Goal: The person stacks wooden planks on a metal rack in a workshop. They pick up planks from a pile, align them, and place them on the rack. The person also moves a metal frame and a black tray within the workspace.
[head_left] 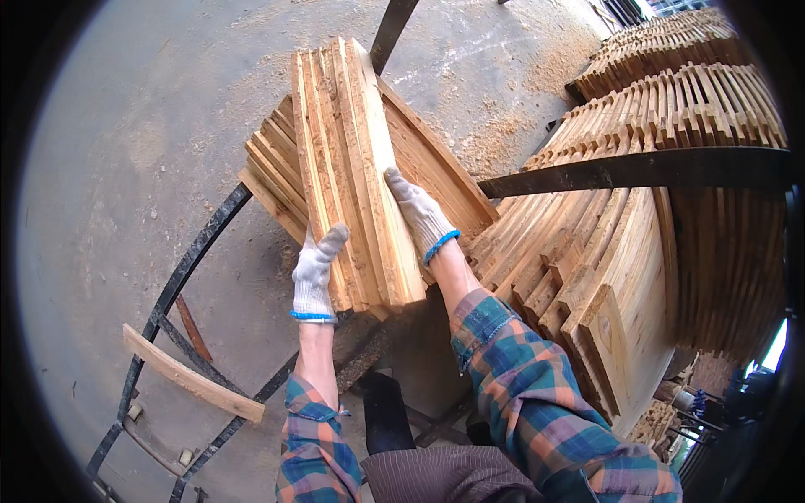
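Note:
Between my two gloved hands is a bundle of wooden boards (348, 168), several pressed side by side with rough edges facing up. My left hand (317, 264), in a white knit glove with a blue cuff, grips the bundle's near left side, thumb on top. On the right side my right hand (419, 214), gloved alike, presses against the outer board's pale face. Both hands are closed on the bundle, their fingers partly hidden beneath and behind it. Under the bundle, turned at an angle to it, lies another stack of boards (277, 163).
Large stacks of boards (620, 293) stand on the right, with more rows (671, 109) behind them. A dark metal bar (637, 172) crosses there. At lower left is a black metal frame (180, 277) with a loose wooden slat (193, 375) across it. Sawdust (495, 126) covers parts of the concrete floor.

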Action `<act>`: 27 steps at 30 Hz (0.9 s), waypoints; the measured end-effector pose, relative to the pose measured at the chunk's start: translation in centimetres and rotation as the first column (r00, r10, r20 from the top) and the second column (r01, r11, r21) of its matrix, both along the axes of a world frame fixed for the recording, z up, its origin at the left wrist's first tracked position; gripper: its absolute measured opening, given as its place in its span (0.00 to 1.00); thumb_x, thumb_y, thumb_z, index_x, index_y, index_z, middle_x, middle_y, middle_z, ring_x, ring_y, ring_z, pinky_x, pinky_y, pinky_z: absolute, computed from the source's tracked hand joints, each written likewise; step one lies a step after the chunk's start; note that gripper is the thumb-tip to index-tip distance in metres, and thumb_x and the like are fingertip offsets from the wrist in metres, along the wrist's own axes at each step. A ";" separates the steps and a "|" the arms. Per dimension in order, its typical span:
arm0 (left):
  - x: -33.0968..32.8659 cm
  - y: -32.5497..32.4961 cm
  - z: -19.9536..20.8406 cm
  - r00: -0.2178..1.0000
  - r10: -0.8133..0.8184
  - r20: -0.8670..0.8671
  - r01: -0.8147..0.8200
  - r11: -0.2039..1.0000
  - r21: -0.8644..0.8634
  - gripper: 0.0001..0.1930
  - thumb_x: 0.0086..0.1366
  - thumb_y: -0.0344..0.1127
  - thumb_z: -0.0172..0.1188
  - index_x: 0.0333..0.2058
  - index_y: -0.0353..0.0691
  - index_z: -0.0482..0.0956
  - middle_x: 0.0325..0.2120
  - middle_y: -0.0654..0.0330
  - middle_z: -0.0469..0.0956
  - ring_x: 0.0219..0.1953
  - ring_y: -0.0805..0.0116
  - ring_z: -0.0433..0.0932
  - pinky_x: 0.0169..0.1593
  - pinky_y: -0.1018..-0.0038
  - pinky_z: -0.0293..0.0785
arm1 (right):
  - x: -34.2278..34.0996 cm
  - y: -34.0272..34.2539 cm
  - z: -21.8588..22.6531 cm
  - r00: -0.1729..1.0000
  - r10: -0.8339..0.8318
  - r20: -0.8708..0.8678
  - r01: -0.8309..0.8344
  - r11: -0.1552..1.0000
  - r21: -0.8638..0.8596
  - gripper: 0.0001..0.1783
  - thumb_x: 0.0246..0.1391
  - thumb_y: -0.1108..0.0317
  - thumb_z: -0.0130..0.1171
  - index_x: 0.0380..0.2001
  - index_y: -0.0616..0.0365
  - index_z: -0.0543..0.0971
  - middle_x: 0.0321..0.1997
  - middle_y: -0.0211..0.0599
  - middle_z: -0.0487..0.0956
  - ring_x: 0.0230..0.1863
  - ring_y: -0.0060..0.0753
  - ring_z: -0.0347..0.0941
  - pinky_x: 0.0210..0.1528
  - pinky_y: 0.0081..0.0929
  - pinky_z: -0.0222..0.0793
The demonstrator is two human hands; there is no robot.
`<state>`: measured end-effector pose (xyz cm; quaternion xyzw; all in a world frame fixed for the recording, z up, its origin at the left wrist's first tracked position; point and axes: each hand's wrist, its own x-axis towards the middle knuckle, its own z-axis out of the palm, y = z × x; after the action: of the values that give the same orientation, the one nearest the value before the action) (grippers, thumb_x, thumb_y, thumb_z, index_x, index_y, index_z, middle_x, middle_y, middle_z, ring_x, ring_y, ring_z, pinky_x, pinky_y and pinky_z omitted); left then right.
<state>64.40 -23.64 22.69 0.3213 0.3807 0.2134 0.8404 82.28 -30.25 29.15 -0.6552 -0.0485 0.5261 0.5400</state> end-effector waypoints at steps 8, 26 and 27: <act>-12.5 -15.0 11.9 0.963 -0.173 -0.205 0.077 0.910 -0.407 0.47 0.52 0.53 0.73 0.63 0.32 0.60 0.53 0.52 0.73 0.52 0.59 0.76 0.54 0.64 0.76 | -9.6 -16.7 1.8 0.850 -0.147 -0.505 0.167 0.986 -0.007 0.44 0.51 0.37 0.63 0.51 0.72 0.74 0.47 0.46 0.80 0.43 0.33 0.79 0.46 0.28 0.76; 0.5 -37.7 38.2 0.891 -0.394 -0.227 0.453 0.814 0.365 0.46 0.48 0.43 0.76 0.63 0.33 0.61 0.48 0.53 0.76 0.46 0.63 0.77 0.51 0.70 0.75 | 0.2 -44.6 32.7 0.887 -0.460 0.029 0.342 0.698 0.629 0.64 0.38 0.34 0.71 0.67 0.68 0.57 0.64 0.48 0.68 0.65 0.35 0.62 0.66 0.30 0.56; 3.8 -39.2 39.3 0.852 -0.451 -0.264 0.522 0.759 0.388 0.47 0.49 0.45 0.76 0.63 0.32 0.62 0.49 0.54 0.76 0.46 0.64 0.76 0.52 0.71 0.74 | 2.6 -47.7 33.2 0.811 -0.563 0.161 0.391 0.725 0.567 0.67 0.38 0.32 0.69 0.70 0.65 0.52 0.64 0.52 0.67 0.66 0.38 0.61 0.67 0.32 0.56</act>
<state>68.23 -62.86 62.02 0.6088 0.2883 0.0430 0.7378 84.85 -77.93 62.30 -0.5553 -0.1003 0.2206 0.7955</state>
